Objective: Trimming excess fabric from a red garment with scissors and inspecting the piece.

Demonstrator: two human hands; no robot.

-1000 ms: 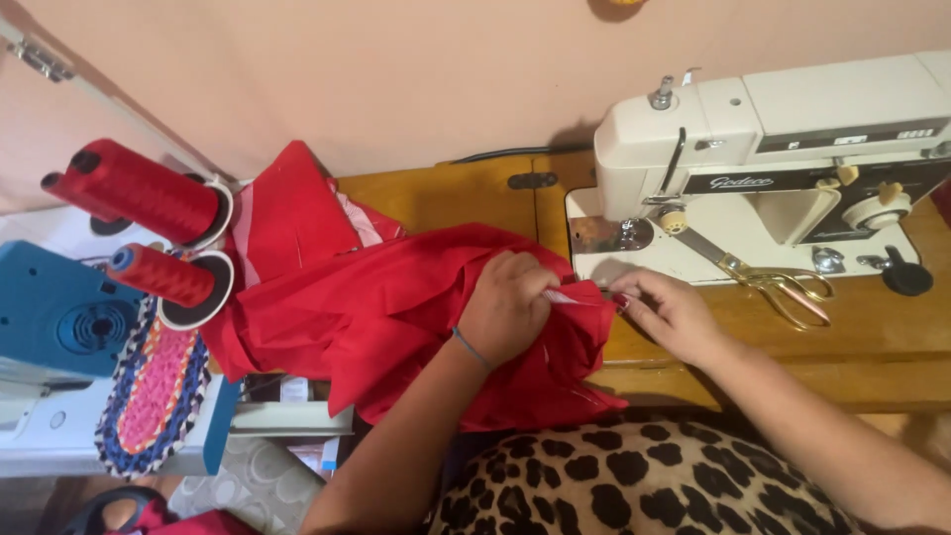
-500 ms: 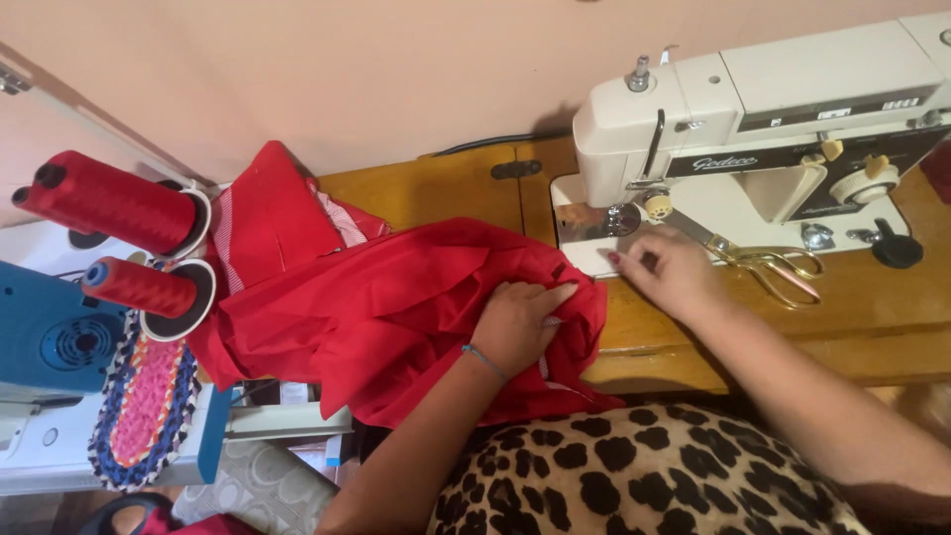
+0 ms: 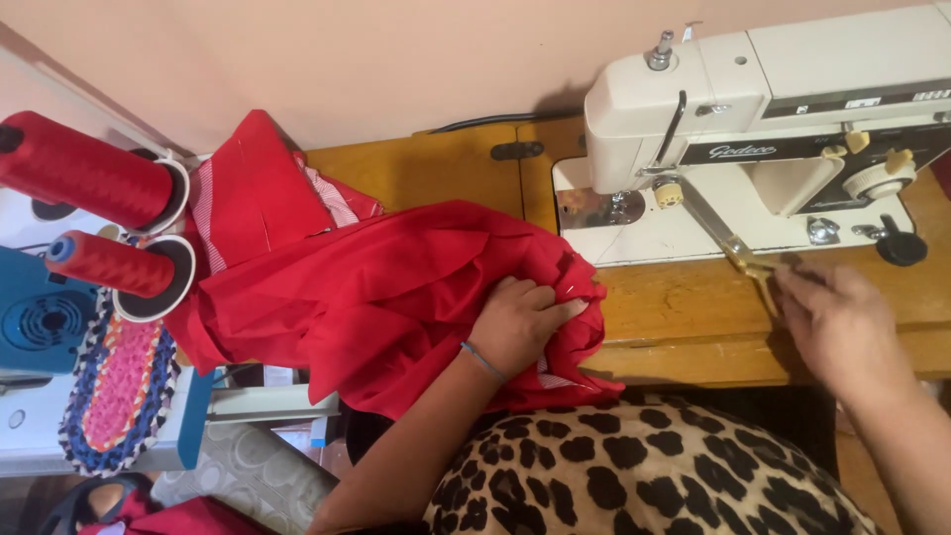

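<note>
From the head camera, the left hand (image 3: 520, 322) lies on the bunched red fabric (image 3: 386, 297), fingers curled together into its folds near the cloth's right edge, so that grip is clamped on the cloth itself. The fabric is a bright red, heavily creased heap that spreads leftward from the hand across the wooden counter (image 3: 684, 317) and spills over its front edge onto the person's leopard-print lap (image 3: 634, 476). A thin bracelet circles the left wrist.

The right hand (image 3: 842, 327) rests on the counter well apart from the cloth, its fingers over the handles of the gold-handled scissors (image 3: 738, 256), whose blade points up toward the cream sewing machine (image 3: 773, 109). The hand is blurred, so I cannot tell whether its grip has closed on the handles or merely touches them.

To the left stand two red thread cones (image 3: 94, 183) above a blue machine (image 3: 40, 312), with a braided multicoloured mat (image 3: 114, 386) beside them.
</note>
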